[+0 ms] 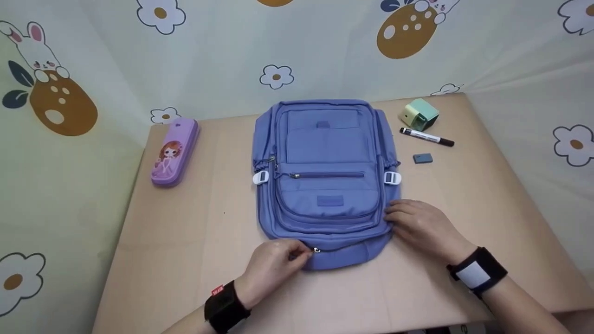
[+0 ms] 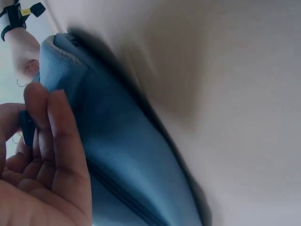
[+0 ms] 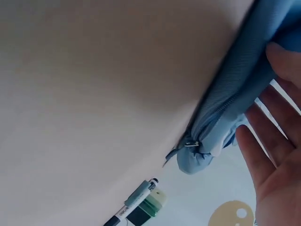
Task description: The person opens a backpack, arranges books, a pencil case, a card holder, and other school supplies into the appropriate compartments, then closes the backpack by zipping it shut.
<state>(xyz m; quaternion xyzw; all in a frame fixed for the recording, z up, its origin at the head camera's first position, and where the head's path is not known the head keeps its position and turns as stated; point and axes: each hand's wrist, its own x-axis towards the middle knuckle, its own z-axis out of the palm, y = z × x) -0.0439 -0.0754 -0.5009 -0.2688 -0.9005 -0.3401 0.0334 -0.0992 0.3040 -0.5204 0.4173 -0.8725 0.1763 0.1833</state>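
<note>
A blue-purple backpack [image 1: 332,148] lies on its back on the table, its front pockets facing up. My left hand [image 1: 277,262] is at its bottom edge and pinches a zipper pull [image 2: 27,128] between thumb and fingertips. The metal zipper slider [image 1: 316,250] shows right beside those fingertips. To the right of it the zipper line [image 1: 343,247] curves along the bag's bottom. My right hand [image 1: 424,227] touches the bag's lower right side, its fingers [image 3: 263,136] mostly straight and the thumb against the fabric.
On the left of the table [image 1: 185,260] lies a purple pencil case [image 1: 174,153] with a cartoon girl. Beyond the bag's right side are a green-and-yellow pencil sharpener [image 1: 420,114], a black-and-white marker [image 1: 427,137] and a small blue eraser [image 1: 422,158]. A patterned curtain [image 1: 222,60] borders the table.
</note>
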